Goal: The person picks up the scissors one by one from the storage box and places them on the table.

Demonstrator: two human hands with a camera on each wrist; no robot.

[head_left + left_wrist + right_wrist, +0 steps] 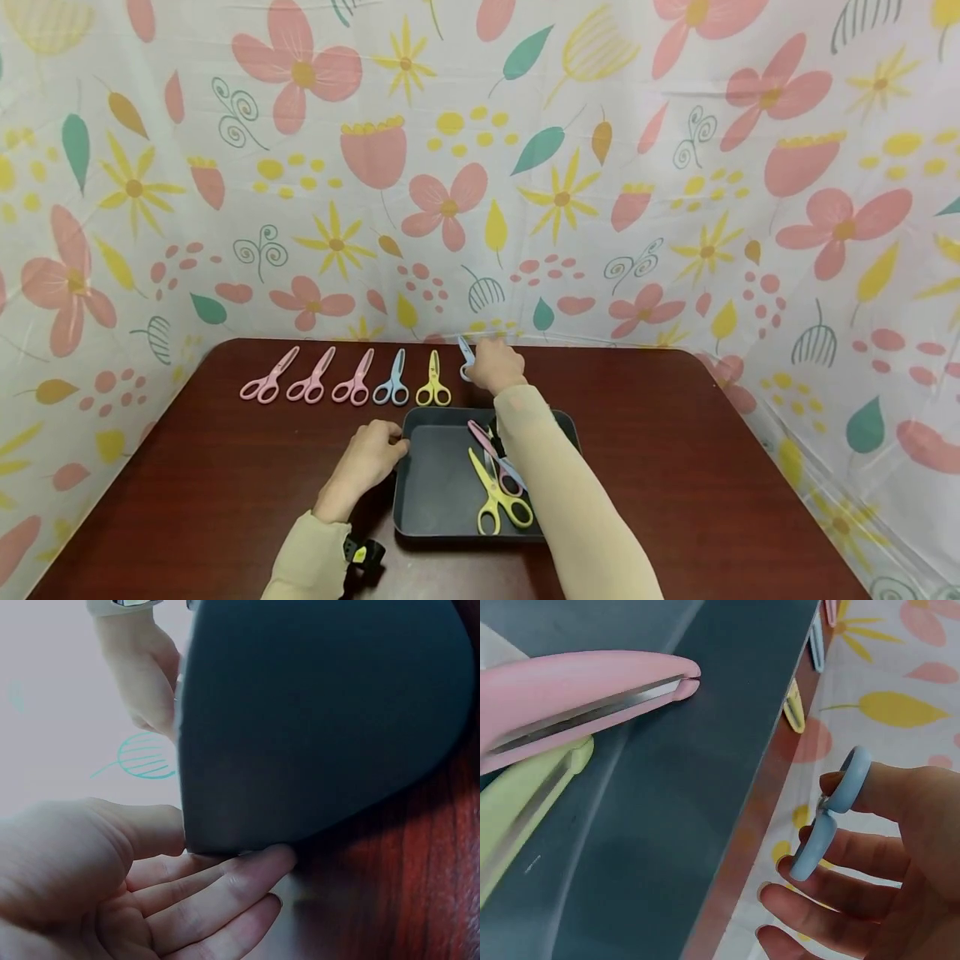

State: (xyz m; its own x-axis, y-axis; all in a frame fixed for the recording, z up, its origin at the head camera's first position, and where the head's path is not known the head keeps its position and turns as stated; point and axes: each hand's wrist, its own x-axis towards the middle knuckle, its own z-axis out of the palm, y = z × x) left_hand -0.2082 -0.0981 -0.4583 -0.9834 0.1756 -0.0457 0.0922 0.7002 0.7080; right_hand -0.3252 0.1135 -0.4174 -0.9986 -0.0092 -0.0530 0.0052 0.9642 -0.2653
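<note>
My right hand [498, 367] holds a pair of light blue scissors [466, 352] at the right end of a row, beyond the tray. In the right wrist view, the thumb and fingers are at the handle loops [847, 784] of these scissors. My left hand [371, 454] grips the left rim of the dark grey tray [399, 500], its thumb on the wall and fingers curled below in the left wrist view. Inside the tray lie yellow scissors [498, 500] and pink scissors [477, 432], with blue ones partly hidden by my right sleeve.
Along the back of the brown table [187, 475] stretches a row of scissors, blades pointing away: several pink ones [305, 387], then blue scissors [391, 389] and yellow scissors [433, 390]. A flowered curtain [450, 208] hangs right behind the table edge.
</note>
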